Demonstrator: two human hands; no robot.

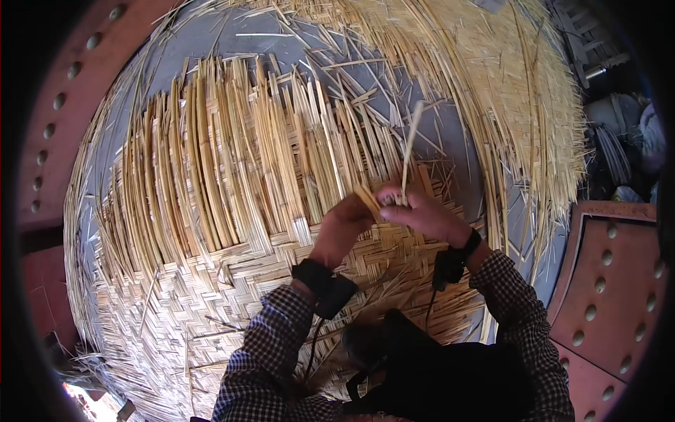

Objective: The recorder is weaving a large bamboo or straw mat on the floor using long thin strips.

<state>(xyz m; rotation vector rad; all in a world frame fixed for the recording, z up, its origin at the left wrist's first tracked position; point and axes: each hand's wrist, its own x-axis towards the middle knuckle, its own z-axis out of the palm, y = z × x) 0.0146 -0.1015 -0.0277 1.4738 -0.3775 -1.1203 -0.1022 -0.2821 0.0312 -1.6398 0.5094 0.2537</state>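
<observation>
Close together over the right side of a half-woven reed mat (190,302), my left hand (342,228) and my right hand (424,213) both have curled fingers. A pale split reed (410,144) rises from my right hand's grip. My left hand pinches a short yellowish piece of reed (365,199); whether it is the same reed, I cannot tell. Below and left of the hands the mat shows a tight zigzag weave. Beyond them, long loose reeds (204,162) lie side by side, running away from the woven part. My fingertips are partly hidden.
Another woven mat (520,91) with frayed edges lies at the far right. Scraps of straw are scattered on the grey floor (211,39). Reddish studded panels (612,281) stand to the right and left. Dark clutter (612,133) sits at the right edge.
</observation>
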